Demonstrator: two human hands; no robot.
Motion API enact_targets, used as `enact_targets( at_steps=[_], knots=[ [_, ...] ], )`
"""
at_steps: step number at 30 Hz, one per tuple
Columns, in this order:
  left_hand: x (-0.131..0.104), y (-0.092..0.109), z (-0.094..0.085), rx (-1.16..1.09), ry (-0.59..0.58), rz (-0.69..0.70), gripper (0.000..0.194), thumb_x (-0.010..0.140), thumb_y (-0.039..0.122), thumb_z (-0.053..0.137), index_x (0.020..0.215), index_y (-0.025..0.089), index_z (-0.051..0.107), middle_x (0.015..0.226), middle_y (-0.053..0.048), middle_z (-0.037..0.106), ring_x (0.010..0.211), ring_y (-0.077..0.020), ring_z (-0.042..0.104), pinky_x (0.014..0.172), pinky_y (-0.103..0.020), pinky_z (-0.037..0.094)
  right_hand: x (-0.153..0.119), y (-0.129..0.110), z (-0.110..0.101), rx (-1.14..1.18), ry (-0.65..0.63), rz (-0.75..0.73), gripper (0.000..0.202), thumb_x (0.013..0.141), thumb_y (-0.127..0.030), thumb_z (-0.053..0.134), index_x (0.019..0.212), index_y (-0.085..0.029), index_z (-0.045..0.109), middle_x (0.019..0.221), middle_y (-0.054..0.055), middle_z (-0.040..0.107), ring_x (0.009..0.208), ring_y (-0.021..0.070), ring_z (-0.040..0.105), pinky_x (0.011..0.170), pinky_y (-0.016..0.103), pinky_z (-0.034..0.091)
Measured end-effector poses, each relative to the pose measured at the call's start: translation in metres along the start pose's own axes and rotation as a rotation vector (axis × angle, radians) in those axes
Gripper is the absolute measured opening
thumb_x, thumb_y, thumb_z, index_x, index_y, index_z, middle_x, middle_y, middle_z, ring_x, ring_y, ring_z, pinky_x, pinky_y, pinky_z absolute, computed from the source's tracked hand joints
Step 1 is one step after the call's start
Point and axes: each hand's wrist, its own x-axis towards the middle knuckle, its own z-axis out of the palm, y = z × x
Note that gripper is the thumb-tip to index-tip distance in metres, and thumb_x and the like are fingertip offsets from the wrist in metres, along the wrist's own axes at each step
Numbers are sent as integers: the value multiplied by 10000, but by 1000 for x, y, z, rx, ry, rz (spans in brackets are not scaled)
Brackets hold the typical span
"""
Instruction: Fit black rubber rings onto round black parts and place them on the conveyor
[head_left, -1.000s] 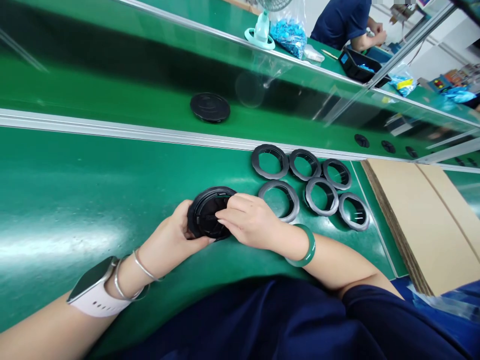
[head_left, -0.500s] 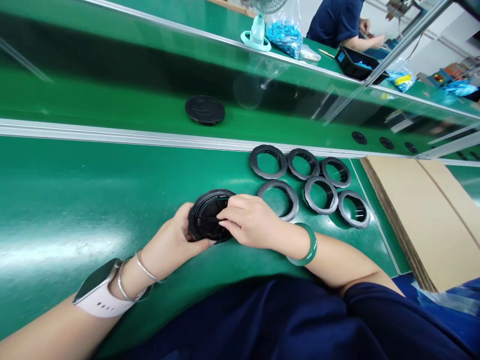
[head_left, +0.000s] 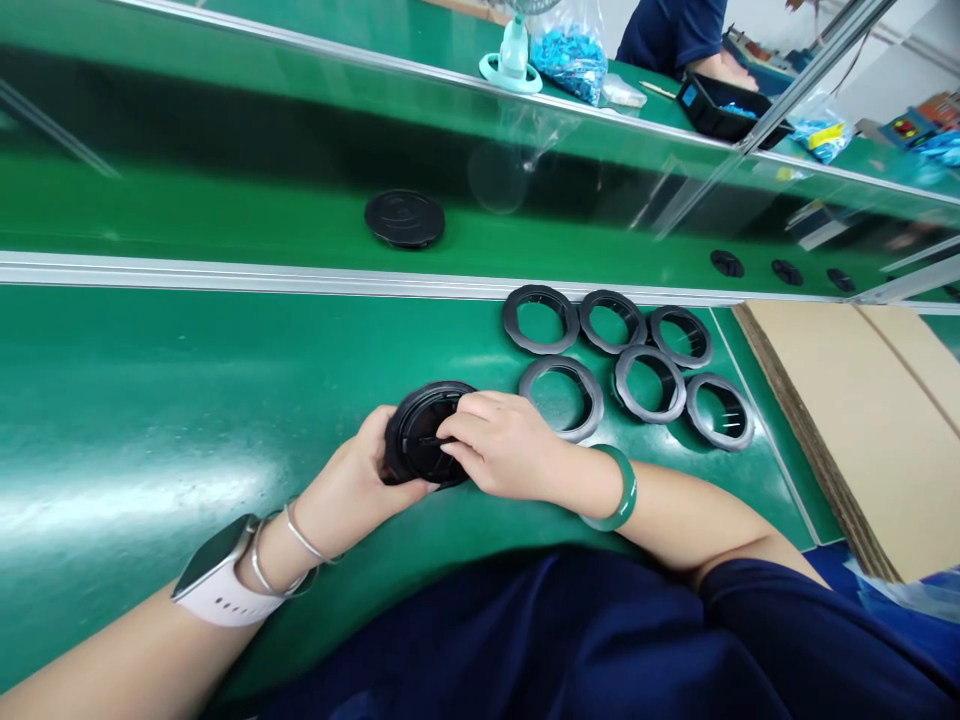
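Observation:
My left hand (head_left: 375, 462) is wrapped round the side of a round black plastic part (head_left: 420, 440), a ring with a recessed disc inside. The part is held tilted above the green table, its inner side facing up towards me. My right hand (head_left: 499, 440) reaches in from the right, thumb and fingers pinched together at a thin ridge near the disc's middle. Its fingers cover the right side of the part. Just beyond my right hand lies a loose black ring (head_left: 562, 398), one of several in two rows.
A black disc (head_left: 405, 219) lies past the metal rail (head_left: 225, 277). Flat cardboard sheets (head_left: 862, 430) are stacked at the right. Behind the clear partition stand a turquoise fan (head_left: 513, 60), a bag of blue pieces (head_left: 570, 62) and a black bin (head_left: 720, 108), near a co-worker's arm.
The view has shifted slightly, while both hands keep nearly the same hold on the round part. Behind the partition, the co-worker's arm has moved lower, towards the black bin.

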Motion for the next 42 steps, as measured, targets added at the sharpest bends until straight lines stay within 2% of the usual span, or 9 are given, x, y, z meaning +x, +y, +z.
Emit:
enact_targets(
  at_steps=[4,13,23,29,33,34,36,39,42],
  knots=[
    [-1,-1,0,-6,-1,-6,695,678,543,813,1177,204,466,1024,-80,684,931,-329,710,785,-469,606,0,3,1,-22,-36,6,117,978,-218,603,981,-141,691,872,62,630,803,206,565,747,320,475],
    [0,3,0,-111,-27,-30,686,672,479,809,1171,193,434,999,-72,650,902,-304,695,761,-443,602,1,10,-1,-42,63,-178,238,1021,-202,524,883,-152,711,774,43,569,738,186,499,701,298,434],
    [-1,5,-1,-78,-44,-43,710,674,485,806,1203,192,435,1046,-91,674,963,-327,695,834,-480,588,3,8,0,-4,-41,-53,106,961,-203,626,960,-146,716,843,50,638,768,183,565,741,308,446],
    [2,-1,-1,-35,-36,-14,690,684,489,809,1196,194,451,1024,-65,663,907,-298,684,762,-417,575,3,8,-2,46,-85,12,90,952,-231,662,998,-163,700,901,50,667,815,192,595,763,322,469],
    [-5,3,2,-10,35,76,580,706,359,816,1146,183,481,1002,-44,645,882,-249,645,735,-347,527,-2,-2,1,89,-11,-11,84,965,-187,603,1002,-168,677,892,57,653,821,209,590,739,341,477],
    [-6,4,4,-64,40,101,611,686,326,832,1169,180,487,1056,-55,652,932,-251,641,786,-348,522,-4,-4,2,85,20,-9,96,973,-177,581,1009,-177,670,876,55,645,814,214,586,726,347,476],
    [-6,3,6,-219,18,84,657,633,275,869,1168,180,500,1083,-66,672,941,-253,645,771,-332,511,-5,-3,2,87,120,-53,126,978,-146,554,1044,-186,654,882,58,649,795,212,581,702,349,481],
    [0,-2,4,-331,51,92,663,562,221,862,1106,179,485,992,-76,716,875,-262,682,716,-328,526,-4,5,-5,90,255,-115,177,969,-123,580,1120,-202,629,878,53,649,767,184,597,679,313,506],
    [8,-7,-5,-443,170,103,612,569,202,788,1065,192,429,915,-81,735,829,-259,705,711,-339,534,-4,12,-14,62,302,-100,121,969,-182,603,1077,-222,637,840,43,634,737,168,627,653,270,540]
  ],
)
